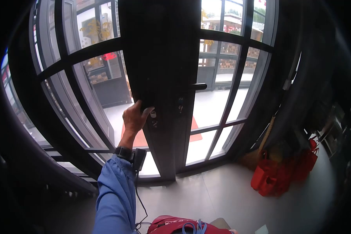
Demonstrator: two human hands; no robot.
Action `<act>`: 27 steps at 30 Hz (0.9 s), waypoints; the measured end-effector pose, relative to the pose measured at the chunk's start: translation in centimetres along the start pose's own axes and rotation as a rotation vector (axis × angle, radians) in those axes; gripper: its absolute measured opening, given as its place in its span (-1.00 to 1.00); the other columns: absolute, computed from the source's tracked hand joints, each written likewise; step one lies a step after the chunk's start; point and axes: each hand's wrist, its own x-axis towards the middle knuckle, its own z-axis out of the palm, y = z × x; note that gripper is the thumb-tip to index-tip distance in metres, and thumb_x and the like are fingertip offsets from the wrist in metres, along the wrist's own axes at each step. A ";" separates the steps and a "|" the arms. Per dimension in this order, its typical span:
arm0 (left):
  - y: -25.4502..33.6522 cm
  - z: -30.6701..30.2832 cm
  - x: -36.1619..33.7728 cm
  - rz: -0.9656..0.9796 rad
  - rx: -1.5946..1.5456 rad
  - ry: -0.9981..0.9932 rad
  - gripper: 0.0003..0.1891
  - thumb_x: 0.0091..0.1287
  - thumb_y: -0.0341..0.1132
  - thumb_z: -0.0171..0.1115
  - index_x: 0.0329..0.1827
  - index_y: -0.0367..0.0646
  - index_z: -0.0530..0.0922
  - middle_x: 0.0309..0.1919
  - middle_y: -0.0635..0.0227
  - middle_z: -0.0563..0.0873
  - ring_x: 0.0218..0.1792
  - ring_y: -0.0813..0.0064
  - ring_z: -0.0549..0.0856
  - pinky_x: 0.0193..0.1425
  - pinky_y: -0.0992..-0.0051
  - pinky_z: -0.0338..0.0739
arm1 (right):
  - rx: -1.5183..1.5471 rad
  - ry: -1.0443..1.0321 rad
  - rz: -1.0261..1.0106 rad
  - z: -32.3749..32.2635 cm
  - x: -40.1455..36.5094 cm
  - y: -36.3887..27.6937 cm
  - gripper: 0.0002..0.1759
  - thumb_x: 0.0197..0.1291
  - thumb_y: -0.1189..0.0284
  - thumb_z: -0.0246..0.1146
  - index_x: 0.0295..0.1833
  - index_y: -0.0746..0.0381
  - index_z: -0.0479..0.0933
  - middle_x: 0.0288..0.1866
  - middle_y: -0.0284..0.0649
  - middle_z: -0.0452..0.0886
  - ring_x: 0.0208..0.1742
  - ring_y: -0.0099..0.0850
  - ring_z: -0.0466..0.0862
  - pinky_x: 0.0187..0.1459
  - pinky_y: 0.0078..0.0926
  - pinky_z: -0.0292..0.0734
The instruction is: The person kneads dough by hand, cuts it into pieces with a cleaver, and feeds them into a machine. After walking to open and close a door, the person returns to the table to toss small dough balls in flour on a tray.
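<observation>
My left hand (134, 119), in a blue sleeve with a dark band at the wrist, is closed at the left leaf of a dark double door (160, 46). Its fingers curl round the door handle, which they mostly hide. Beside the thumb are a small light lock fitting (153, 114) and a keyhole plate. On the right leaf a dark lever handle (201, 86) sticks out sideways, with another lock (180, 108) below it. My right hand cannot be made out.
Red bags (267, 179) stand on the pale tiled floor (199, 195) at the right, near a wooden stick (267, 134). A dark red bag or garment (171, 224) and a cable are close to my body. A red mat (195, 136) lies beyond the glass.
</observation>
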 end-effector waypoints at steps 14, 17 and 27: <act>-3.1 3.9 5.0 0.095 0.142 -0.062 -0.59 0.15 0.04 0.17 -0.31 -0.18 0.47 -0.54 0.09 0.62 -0.40 0.03 0.62 -0.37 0.20 0.48 | 0.550 0.115 0.092 0.8 -11.6 -13.2 -0.75 -0.03 0.66 -0.02 -0.17 0.24 0.31 -0.60 -0.15 0.48 -0.71 -0.42 0.50 -0.76 -0.54 0.39; -4.0 2.6 5.6 0.167 0.265 -0.154 -0.55 0.16 0.09 0.12 -0.23 -0.16 0.45 -0.51 0.06 0.61 -0.38 -0.02 0.61 -0.35 0.15 0.46 | 0.499 0.138 0.123 1.4 -11.8 -13.6 -0.72 -0.03 0.68 -0.04 -0.15 0.23 0.30 -0.59 -0.15 0.48 -0.72 -0.42 0.50 -0.78 -0.55 0.38; -3.9 0.7 9.0 0.429 0.462 -0.397 -0.49 0.22 0.15 -0.02 -0.12 -0.17 0.43 -0.23 -0.02 0.60 -0.15 0.01 0.58 -0.13 0.16 0.44 | 0.800 0.175 0.177 0.6 -13.6 -6.1 -0.74 0.01 0.65 0.01 -0.13 0.26 0.33 -0.53 -0.22 0.49 -0.64 -0.50 0.51 -0.69 -0.66 0.38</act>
